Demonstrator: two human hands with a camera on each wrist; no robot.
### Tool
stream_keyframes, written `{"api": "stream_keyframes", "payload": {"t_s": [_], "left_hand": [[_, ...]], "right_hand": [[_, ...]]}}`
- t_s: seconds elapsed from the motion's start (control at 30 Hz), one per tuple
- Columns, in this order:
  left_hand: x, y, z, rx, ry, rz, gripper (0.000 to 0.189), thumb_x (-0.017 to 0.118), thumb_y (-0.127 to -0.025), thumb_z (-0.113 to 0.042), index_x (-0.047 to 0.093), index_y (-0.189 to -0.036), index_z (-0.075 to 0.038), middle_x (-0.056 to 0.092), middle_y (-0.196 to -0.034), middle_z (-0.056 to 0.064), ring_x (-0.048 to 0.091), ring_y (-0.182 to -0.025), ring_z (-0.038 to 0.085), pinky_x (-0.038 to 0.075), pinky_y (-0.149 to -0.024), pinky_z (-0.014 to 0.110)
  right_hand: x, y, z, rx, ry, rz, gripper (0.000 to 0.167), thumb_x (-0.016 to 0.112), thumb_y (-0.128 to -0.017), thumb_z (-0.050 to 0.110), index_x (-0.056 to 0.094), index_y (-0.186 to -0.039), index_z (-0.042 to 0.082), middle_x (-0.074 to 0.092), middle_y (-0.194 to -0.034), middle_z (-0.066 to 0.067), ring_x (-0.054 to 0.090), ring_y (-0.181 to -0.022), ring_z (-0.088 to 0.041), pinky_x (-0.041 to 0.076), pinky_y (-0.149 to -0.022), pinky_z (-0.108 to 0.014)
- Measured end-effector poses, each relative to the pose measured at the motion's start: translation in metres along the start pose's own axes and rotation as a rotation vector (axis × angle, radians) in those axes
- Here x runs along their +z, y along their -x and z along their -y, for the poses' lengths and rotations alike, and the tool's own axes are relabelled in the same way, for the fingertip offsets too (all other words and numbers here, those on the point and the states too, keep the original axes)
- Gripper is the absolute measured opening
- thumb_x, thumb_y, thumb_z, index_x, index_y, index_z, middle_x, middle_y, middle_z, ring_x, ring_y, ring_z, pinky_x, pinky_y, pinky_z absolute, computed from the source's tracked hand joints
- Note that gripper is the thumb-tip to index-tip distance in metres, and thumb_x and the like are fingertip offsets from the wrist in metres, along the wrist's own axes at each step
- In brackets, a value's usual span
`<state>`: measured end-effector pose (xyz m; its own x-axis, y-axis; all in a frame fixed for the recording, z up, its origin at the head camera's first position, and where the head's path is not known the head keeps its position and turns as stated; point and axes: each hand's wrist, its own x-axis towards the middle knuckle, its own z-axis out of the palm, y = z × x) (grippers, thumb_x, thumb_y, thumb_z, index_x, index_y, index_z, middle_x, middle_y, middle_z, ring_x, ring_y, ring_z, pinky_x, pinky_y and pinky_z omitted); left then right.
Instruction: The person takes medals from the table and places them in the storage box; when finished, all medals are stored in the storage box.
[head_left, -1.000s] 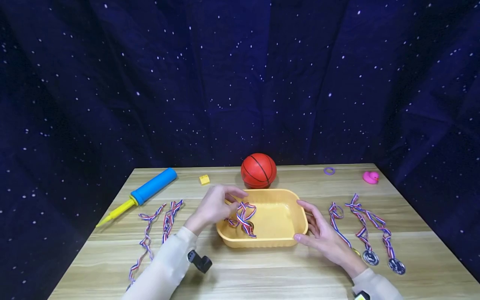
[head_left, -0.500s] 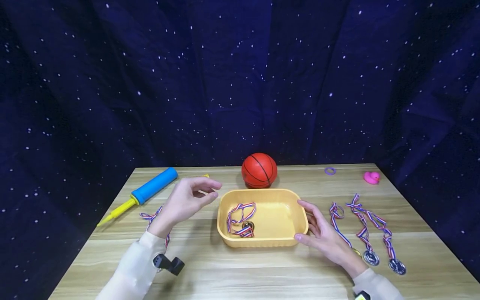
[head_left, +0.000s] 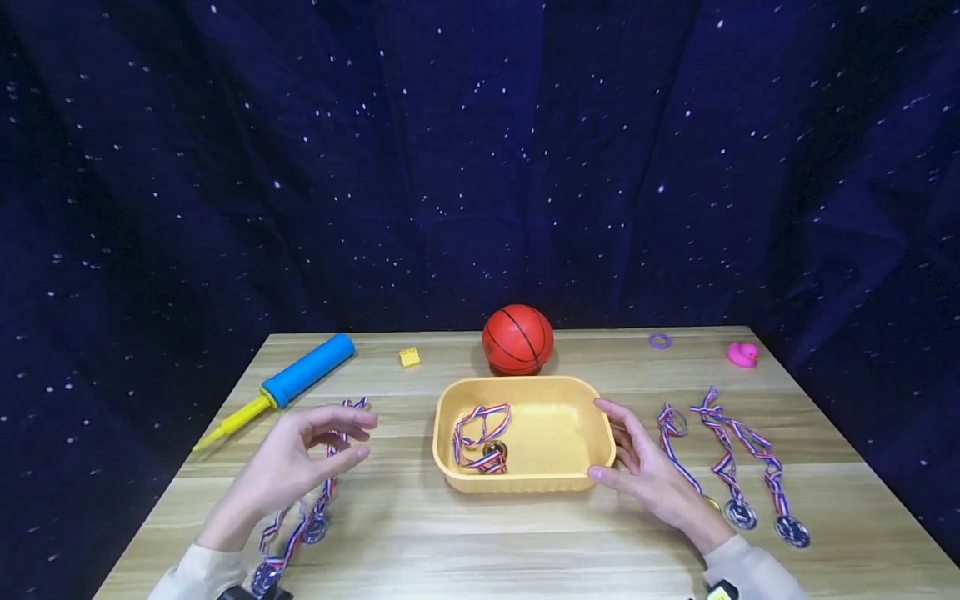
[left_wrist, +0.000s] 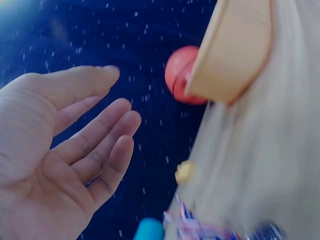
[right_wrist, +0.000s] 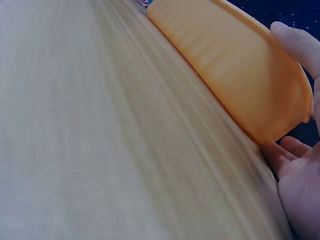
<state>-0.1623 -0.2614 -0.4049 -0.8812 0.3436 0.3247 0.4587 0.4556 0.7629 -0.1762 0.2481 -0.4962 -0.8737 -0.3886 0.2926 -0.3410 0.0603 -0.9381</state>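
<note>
Medals (head_left: 316, 530) lie near the parted left fingers (head_left: 347, 416); right fingers (head_left: 627, 419) grip the tray (head_left: 517, 484).

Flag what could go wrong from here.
The two medals near the left hand lie close together, so lifting one might drag the other. The red ball sits just beyond the yellow tray; if the right hand nudges that away, the ball could roll.
</note>
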Motion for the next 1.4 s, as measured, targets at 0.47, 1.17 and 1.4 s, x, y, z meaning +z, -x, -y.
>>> {"api": "stream_keyframes", "payload": {"t_s": [0.47,1.17,1.4], "left_hand": [[-0.013,0.080,0.056,-0.100,0.050,0.098,0.055,0.095,-0.089,-0.015,0.074,-0.139,-0.006,0.081,-0.127,0.010,0.077,-0.106,0.020,0.064,-0.089,0.027],[-0.018,0.091,0.081,-0.066,-0.030,0.110,0.041,0.101,-0.078,-0.011,0.083,-0.114,-0.006,0.075,-0.114,0.008,0.076,-0.095,0.006,0.066,-0.081,0.023],[-0.018,0.091,0.081,-0.104,0.075,0.139,0.042,0.098,-0.081,-0.005,0.079,-0.118,0.002,0.071,-0.120,0.014,0.078,-0.100,0.008,0.068,-0.083,0.030]], "right_hand": [[0.001,-0.002,-0.001,-0.005,0.002,0.004,0.090,0.079,-0.099,-0.002,0.028,-0.173,0.007,0.037,-0.170,-0.031,0.050,-0.154,-0.029,0.042,-0.124,-0.021],[0.002,0.001,-0.002,-0.006,-0.003,0.000,0.088,0.078,-0.100,-0.002,0.028,-0.172,0.005,0.038,-0.169,-0.031,0.050,-0.154,-0.024,0.041,-0.123,-0.019],[0.000,-0.001,-0.002,-0.015,0.012,-0.001,0.088,0.078,-0.099,-0.002,0.029,-0.172,0.005,0.039,-0.169,-0.030,0.049,-0.155,-0.025,0.041,-0.124,-0.019]]}}
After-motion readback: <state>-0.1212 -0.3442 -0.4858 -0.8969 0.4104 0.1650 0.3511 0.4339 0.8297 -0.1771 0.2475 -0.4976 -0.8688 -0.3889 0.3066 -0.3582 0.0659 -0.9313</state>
